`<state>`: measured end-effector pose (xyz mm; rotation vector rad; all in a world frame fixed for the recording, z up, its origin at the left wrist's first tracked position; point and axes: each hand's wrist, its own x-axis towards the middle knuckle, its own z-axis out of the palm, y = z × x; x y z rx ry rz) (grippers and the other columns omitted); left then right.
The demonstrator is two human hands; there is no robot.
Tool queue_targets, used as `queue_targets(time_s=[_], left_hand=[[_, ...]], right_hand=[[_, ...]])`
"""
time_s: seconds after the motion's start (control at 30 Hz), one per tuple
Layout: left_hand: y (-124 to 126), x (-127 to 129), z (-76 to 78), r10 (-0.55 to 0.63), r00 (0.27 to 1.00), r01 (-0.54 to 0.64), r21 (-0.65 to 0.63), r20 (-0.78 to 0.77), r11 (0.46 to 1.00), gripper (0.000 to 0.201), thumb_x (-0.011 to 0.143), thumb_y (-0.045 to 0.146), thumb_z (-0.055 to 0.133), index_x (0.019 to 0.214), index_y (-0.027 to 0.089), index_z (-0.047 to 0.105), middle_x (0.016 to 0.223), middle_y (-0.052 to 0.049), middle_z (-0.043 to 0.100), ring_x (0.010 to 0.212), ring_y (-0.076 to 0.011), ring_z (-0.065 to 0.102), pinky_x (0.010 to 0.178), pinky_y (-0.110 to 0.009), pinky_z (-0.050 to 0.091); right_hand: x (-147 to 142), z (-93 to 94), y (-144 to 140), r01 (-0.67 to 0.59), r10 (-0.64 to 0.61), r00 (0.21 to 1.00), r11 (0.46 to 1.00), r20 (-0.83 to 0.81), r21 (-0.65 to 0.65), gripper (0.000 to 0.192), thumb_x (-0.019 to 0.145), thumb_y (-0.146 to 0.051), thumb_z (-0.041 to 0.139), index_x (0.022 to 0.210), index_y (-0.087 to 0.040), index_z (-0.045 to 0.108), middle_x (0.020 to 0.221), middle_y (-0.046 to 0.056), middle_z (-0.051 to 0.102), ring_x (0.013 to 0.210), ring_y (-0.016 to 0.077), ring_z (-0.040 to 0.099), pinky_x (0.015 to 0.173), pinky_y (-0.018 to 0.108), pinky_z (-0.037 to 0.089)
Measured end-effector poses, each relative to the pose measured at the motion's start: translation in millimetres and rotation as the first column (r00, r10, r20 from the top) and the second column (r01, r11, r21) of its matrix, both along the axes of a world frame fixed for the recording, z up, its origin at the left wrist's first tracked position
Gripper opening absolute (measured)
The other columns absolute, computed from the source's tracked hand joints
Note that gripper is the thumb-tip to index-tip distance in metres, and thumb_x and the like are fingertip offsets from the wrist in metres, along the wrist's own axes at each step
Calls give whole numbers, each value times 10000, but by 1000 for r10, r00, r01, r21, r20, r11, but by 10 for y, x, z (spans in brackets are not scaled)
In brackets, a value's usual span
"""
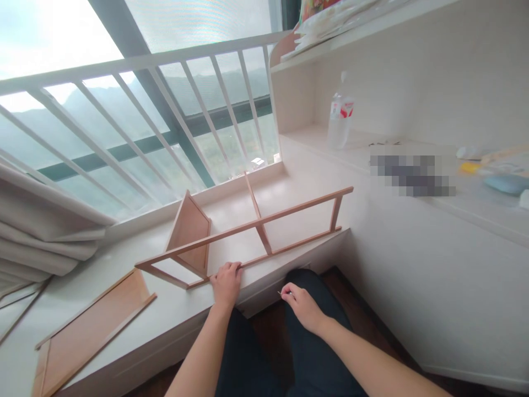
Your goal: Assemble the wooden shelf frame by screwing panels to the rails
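Fingers (pixel 235 268) of the left hand (pixel 226 284) are curled over the bottom rail of the wooden frame (pixel 248 227), gripping it where it stands on the white surface (pixel 173 320) by the window. Right hand (pixel 303 305) hovers over the lap, pinching a tiny pin (pixel 280 293), can't tell exactly what it is. Loose panel (pixel 95 325) lies flat to the left, and a bottle (pixel 340 114) is back on the shelf.
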<state>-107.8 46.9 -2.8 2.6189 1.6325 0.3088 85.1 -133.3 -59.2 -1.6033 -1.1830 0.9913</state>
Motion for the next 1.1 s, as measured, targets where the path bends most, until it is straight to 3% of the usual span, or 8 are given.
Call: queue_targets(time_s=[0.47, 0.6, 0.67, 0.7, 0.73, 0.77, 0.9, 1.1], left_hand=[[-512, -130, 38, -6, 999, 6, 0, -51, 1000, 202, 1022, 246, 575, 1105, 248, 760, 1090, -82, 726, 1051, -300, 635, 853, -407, 391], [-749, -134, 15, 61, 961, -69, 20, 271, 997, 204, 981, 285, 596, 1104, 237, 752, 1162, -102, 688, 1142, -340, 590, 990, -472, 381], [-906, -74, -65, 169, 803, -95, -158, 571, 983, 218, 962, 373, 604, 1046, 229, 746, 1148, -103, 669, 1181, -338, 562, 1020, -455, 386], [-983, -23, -120, 303, 654, -74, -341, 693, 937, 239, 924, 429, 648, 992, 217, 734, 1099, -98, 671, 1158, -328, 569, 979, -420, 419], [-1051, 42, -178, 500, 471, -35, -552, 726, 833, 288, 853, 477, 726, 954, 207, 717, 1036, -89, 673, 1103, -317, 583, 911, -388, 446], [-1104, 119, -235, 592, 409, -4, -647, 695, 762, 372, 815, 536, 743, 955, 194, 702, 977, -89, 674, 1017, -304, 607, 808, -364, 463], [-1109, 479, -361, 774, 296, 153, -828, 560, 540, 531, 854, 613, 692, 1102, 144, 694, 1124, -174, 698, 911, -252, 658, 652, -298, 449], [-825, 800, -311, 905, 98, 221, -896, 414, 385, 455, 1003, 609, 531, 1017, 167, 634, 1238, -161, 655, 853, -183, 648, 617, -263, 449]], right_hand=[[60, -62, -10, 86, -84, 994, 996, -70, 28, 234, 963, -397, 513, 934, -215, 656, 684, -9, 587, 635, 178, 513, 641, 296, 352], [58, -87, 42, 139, -136, 988, 990, -68, 33, 258, 967, -419, 505, 934, -214, 658, 693, 1, 605, 635, 189, 535, 645, 304, 369], [65, -108, 108, 177, -174, 982, 984, -68, 39, 273, 971, -428, 495, 953, -211, 658, 730, 18, 641, 662, 201, 568, 666, 311, 399], [70, -121, 148, 192, -189, 980, 980, -69, 43, 278, 973, -431, 490, 963, -209, 658, 762, 30, 663, 689, 209, 591, 688, 316, 418], [76, -136, 189, 204, -201, 977, 978, -69, 47, 281, 974, -432, 488, 970, -208, 658, 798, 43, 683, 723, 217, 613, 714, 322, 436], [82, -151, 229, 212, -208, 976, 976, -70, 53, 279, 973, -430, 487, 970, -208, 657, 835, 54, 699, 760, 225, 632, 741, 327, 450], [99, -198, 319, 222, -217, 974, 973, -70, 68, 251, 964, -413, 497, 953, -215, 651, 894, 68, 719, 815, 233, 651, 788, 336, 463], [144, -221, 283, 257, -247, 963, 962, -105, 94, 265, 968, -420, 490, 962, -206, 646, 895, 63, 717, 811, 220, 637, 768, 322, 470]])
